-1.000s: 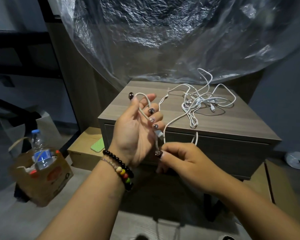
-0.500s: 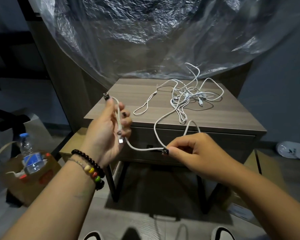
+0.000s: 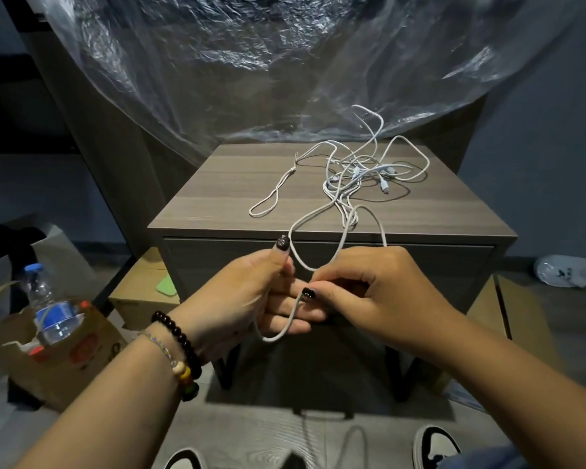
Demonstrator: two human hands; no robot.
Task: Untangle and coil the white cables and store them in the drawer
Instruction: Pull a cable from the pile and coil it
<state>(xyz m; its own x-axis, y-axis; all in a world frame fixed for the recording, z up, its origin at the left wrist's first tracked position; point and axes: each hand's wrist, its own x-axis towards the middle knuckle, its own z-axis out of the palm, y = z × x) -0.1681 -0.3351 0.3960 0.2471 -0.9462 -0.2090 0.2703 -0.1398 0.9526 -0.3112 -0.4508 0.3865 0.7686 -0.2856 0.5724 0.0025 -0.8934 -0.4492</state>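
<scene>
Crinkled clear plastic sheeting [image 3: 251, 62] hangs behind and above the desk [image 3: 230, 184], its lower folds reaching the desk's back edge. To the left of the desk a brown cardboard box [image 3: 139, 292] sits on the floor with a green pad [image 3: 167, 286] on it, and nearer the camera a torn paper bag [image 3: 65, 360] holds a water bottle [image 3: 48, 309] with a blue cap. A white shoe [image 3: 569, 270] lies on the floor to the right, beside another flat cardboard piece [image 3: 518, 313]. Two shoe toes [image 3: 437, 445] show at the bottom edge.

On the desk top the white cables [image 3: 362, 170] lie in a tangle toward the right rear, with one thin loop trailing out to the left. A single strand runs off the front edge, over the closed drawer [image 3: 437, 265] front, down to the hands.

The left hand [image 3: 251, 296], bracelets [image 3: 183, 353] on its wrist, has its palm up with that strand looped round its fingers and held under the thumb. The right hand [image 3: 379, 292] pinches the same strand between thumb and fingers, touching the left fingers. Both are in front of the drawer front, clear of the desk's edge, over bare floor between the desk legs [image 3: 227, 370].
</scene>
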